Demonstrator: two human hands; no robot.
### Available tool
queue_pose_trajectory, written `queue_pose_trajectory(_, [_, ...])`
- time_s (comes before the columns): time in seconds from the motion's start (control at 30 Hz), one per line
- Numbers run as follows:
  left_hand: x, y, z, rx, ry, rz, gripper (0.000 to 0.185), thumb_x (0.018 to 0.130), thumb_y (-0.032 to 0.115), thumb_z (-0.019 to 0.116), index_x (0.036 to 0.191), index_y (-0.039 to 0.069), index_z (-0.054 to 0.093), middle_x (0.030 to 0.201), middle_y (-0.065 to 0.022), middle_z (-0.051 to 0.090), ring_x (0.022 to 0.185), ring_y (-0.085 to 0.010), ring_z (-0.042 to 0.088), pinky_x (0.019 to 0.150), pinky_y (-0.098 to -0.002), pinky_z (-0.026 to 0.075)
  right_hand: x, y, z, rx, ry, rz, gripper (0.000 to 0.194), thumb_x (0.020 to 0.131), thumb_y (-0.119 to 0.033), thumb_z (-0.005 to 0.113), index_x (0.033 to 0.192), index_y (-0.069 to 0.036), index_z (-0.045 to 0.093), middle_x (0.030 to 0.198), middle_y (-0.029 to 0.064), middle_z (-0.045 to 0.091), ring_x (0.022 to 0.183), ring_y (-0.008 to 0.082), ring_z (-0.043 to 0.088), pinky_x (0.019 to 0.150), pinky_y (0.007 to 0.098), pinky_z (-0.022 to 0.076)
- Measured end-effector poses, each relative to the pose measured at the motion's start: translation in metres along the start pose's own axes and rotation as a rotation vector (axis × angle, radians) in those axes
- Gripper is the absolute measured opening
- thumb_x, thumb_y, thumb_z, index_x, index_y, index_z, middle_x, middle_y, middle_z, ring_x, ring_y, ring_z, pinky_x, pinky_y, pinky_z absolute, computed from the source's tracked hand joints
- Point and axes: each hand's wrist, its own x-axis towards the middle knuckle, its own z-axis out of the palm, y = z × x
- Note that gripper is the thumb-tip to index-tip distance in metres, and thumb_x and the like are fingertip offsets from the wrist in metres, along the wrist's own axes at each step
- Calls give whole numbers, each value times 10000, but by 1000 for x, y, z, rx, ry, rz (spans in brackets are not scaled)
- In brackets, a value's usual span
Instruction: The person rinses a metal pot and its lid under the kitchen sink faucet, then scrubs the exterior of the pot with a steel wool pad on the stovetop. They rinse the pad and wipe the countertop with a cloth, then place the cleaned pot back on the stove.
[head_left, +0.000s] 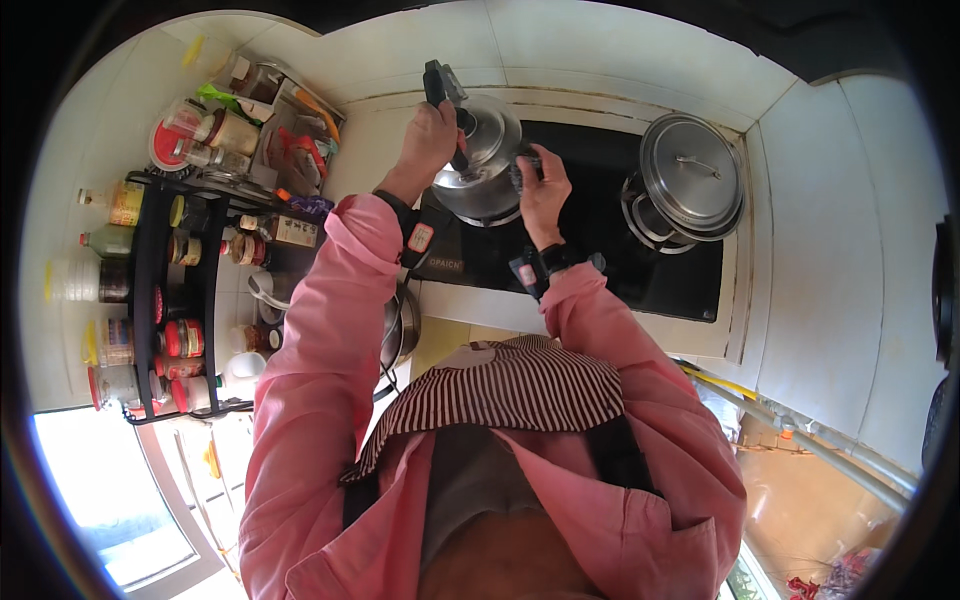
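Observation:
A shiny metal kettle (491, 139) with a black handle rests on the left part of a black glass cooktop (585, 262). My left hand (431, 139) grips the kettle's black handle from above. At the kettle's right side, my right hand (544, 191) holds a dark, rough scrubber (527, 166), which looks like a steel wool pad, against or very near the metal wall. The underside of the kettle and its contact with the burner are partly hidden.
A lidded steel pot (691, 176) stands on the right burner. Left of the cooktop is a black rack (142, 300) full of jars and bottles. A metal pan (401, 322) lies by my left forearm. Tiled walls (600, 52) border the back and right.

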Motion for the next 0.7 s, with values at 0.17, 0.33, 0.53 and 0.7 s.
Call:
queue_pose_trajectory(0.17, [0, -3, 3, -173, 138, -23, 378, 997, 312, 452, 829, -25, 479, 593, -154, 615, 541, -272, 652, 540, -385, 515, 53, -6, -8, 81, -168, 200, 267, 760, -100, 739, 1021, -73, 694, 971, 126, 696, 869, 323, 656, 787, 397, 520])
queue_pose_trajectory(0.33, [4, -14, -5, 454, -55, 134, 202, 849, 209, 602, 923, 37, 527, 787, -46, 510, 706, -182, 533, 553, -296, 482, 133, -35, 58, -134, -580, -466, 293, 749, -72, 726, 1026, -161, 691, 956, 66, 697, 955, 317, 607, 807, 427, 495])
queue_pose_trajectory(0.53, [-1, -17, 1, 387, 168, 275, 267, 919, 262, 506, 901, -4, 500, 660, -90, 576, 630, -269, 619, 575, -365, 526, 164, -47, 64, -141, -888, -395, 305, 735, -8, 699, 999, -162, 700, 971, 57, 694, 965, 316, 589, 832, 417, 486])
queue_pose_trajectory(0.7, [-5, -6, 3, 207, 206, 110, 384, 990, 323, 447, 861, -36, 484, 604, -126, 628, 621, -348, 670, 642, -433, 541, 132, -44, 23, -50, -841, -428, 307, 736, 33, 677, 979, -152, 706, 997, 53, 694, 966, 316, 586, 844, 417, 485])
